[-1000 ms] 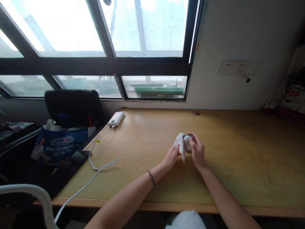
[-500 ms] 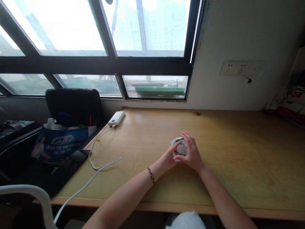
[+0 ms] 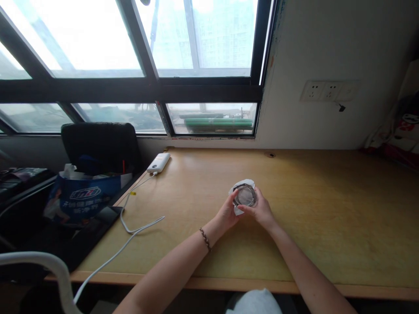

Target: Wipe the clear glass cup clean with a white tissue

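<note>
A round, faceted glass ashtray (image 3: pixel 245 196) is held up over the wooden table (image 3: pixel 327 226), tilted towards me. Behind and around it shows a crumpled white tissue (image 3: pixel 248 182), sticking out past the rim at the top and bottom. My left hand (image 3: pixel 228 212) grips the ashtray's left side, thumb at the rim, other fingers hidden beneath. On the opposite side my right hand (image 3: pixel 261 211) closes on the edge, its thumb along the near rim. Which fingers press the tissue cannot be made out.
A white power bank (image 3: pixel 158 162) lies at the table's back left, its white cable (image 3: pixel 131 230) running forward over the edge. Left of the table stand a black chair (image 3: pixel 101 144) and a blue bag (image 3: pixel 87 196). A white curved tube (image 3: pixel 49 261) is at lower left.
My right hand has come down from over the ashtray to its right side, uncovering more of the glass. Both hands and the ashtray have shifted slightly left and away; more tissue shows at the top.
</note>
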`<action>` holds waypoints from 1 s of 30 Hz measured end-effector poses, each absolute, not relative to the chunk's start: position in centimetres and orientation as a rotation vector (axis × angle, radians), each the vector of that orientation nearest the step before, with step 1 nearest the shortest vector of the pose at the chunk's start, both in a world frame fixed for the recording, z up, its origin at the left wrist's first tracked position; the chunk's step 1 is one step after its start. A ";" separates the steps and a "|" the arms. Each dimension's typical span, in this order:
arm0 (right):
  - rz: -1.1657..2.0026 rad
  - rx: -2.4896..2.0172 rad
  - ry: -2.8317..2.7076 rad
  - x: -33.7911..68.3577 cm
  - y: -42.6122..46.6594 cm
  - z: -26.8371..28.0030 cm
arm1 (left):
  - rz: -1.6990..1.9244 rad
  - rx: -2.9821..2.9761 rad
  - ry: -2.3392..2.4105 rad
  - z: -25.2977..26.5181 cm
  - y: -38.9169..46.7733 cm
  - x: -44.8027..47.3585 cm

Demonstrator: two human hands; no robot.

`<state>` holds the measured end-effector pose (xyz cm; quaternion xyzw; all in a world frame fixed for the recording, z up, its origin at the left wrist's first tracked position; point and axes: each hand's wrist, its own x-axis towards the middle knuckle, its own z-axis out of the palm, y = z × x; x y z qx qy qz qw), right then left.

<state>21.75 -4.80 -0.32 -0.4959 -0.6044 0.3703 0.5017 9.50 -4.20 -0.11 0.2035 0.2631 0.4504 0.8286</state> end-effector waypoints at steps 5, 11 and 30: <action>0.743 -1.305 -1.462 21.9 -5.6 1.0 | 0.892 0.511 0.558 0.2 -4.4 9.9; 0.810 -1.290 -1.320 22.2 -5.2 0.7 | 0.836 0.668 0.527 -1.1 -4.0 10.4; 0.361 -1.477 -1.411 22.8 -6.0 1.7 | 1.141 1.103 0.598 -1.3 -3.9 9.7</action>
